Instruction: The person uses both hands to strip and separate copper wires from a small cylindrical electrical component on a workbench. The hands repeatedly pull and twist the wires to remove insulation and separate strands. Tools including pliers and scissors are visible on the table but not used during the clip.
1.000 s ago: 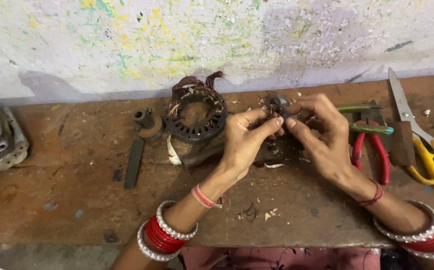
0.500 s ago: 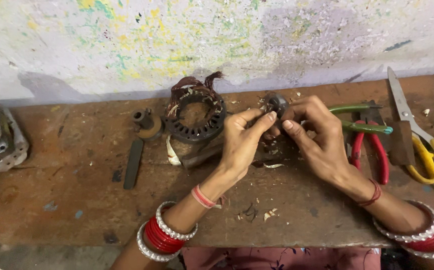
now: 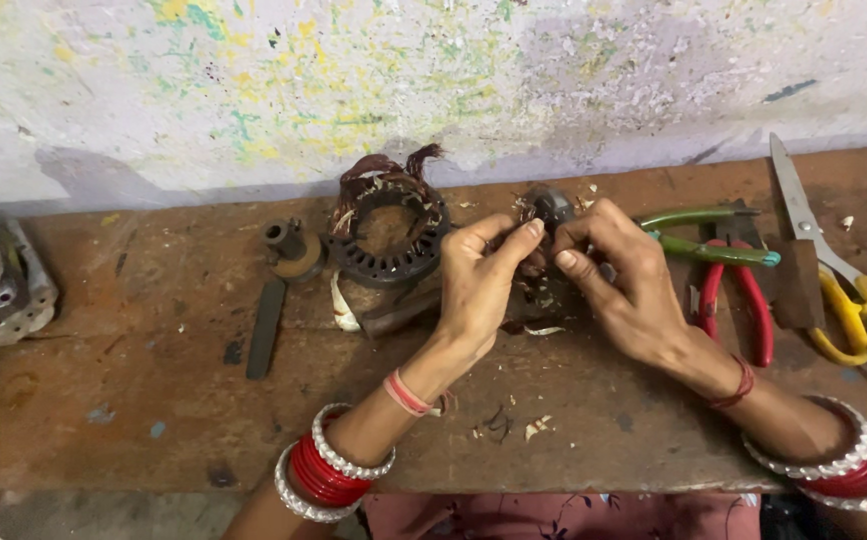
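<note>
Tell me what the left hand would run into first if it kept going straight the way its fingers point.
The left hand points up and to the right, at the small dark part pinched between both hands. It already touches that part, with the right hand opposite. Beyond lies the painted wall; depth there is unclear.

Brown tabletop (image 3: 154,420); wall (image 3: 254,90) behind it white w/ yellow-green speckles; pliers (image 3: 734,300) red, scissors (image 3: 854,300) yellow, bangles (image 3: 324,470) red-white.

Two hands (image 3: 479,285) (image 3: 624,285), two pliers (image 3: 714,232) (image 3: 739,300), one pair of scissors (image 3: 834,270), one stator ring (image 3: 389,235).
</note>
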